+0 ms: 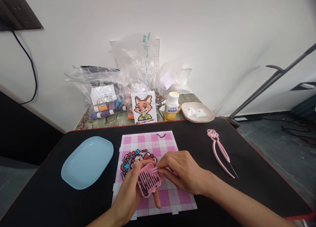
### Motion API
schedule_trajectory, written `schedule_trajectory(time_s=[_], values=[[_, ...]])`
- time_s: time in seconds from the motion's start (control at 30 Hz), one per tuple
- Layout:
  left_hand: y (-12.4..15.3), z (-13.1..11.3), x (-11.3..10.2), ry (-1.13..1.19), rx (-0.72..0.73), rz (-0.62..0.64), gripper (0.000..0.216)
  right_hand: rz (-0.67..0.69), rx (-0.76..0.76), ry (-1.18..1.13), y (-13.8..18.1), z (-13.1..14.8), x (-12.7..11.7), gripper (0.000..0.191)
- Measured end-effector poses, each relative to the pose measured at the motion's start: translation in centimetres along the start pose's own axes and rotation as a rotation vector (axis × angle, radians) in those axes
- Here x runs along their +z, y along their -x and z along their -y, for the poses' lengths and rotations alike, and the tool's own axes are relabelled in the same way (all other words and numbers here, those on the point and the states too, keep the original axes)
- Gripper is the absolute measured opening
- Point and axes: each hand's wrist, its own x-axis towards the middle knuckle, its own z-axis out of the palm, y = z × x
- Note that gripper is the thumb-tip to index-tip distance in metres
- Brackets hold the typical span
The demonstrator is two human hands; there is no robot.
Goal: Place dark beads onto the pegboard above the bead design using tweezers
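Note:
My left hand (pixel 130 190) is closed around a small pink ridged bead tray (pixel 149 180), tilted, with dark beads lying in its grooves. At the tray's upper right corner, my right hand (pixel 181 171) pinches a small pale pink pronged piece (pixel 154 169); its exact kind is hard to make out. Below both hands lies a pink-and-white checked pegboard (pixel 180 199). On it is a partly hidden bead design (pixel 126 164) in red, black, white and blue. A short curved row of dark beads (pixel 161 135) sits near the board's top edge.
A light blue tray (pixel 87 162) lies at left, pink tweezers (pixel 221 151) at right. Behind the black mat stand a fox pixel picture (pixel 144 106), a white bottle (pixel 172 106), a beige dish (pixel 197 112) and plastic bags (pixel 103 92) with bead tubes.

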Motion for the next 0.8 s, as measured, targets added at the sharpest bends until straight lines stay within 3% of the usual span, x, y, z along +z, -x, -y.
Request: schedule_trajectory(time_s=[0.37, 0.8], values=[[-0.08, 0.38, -0.27, -0.017, 0.01, -0.024, 0.047, 0.034, 0.007, 0.003, 0.0, 0.07, -0.2, 0.01], [0.11, -0.04, 0.15, -0.032, -0.008, -0.005, 0.045, -0.015, 0.038, -0.017, 0.19, -0.06, -0.08, 0.012]])
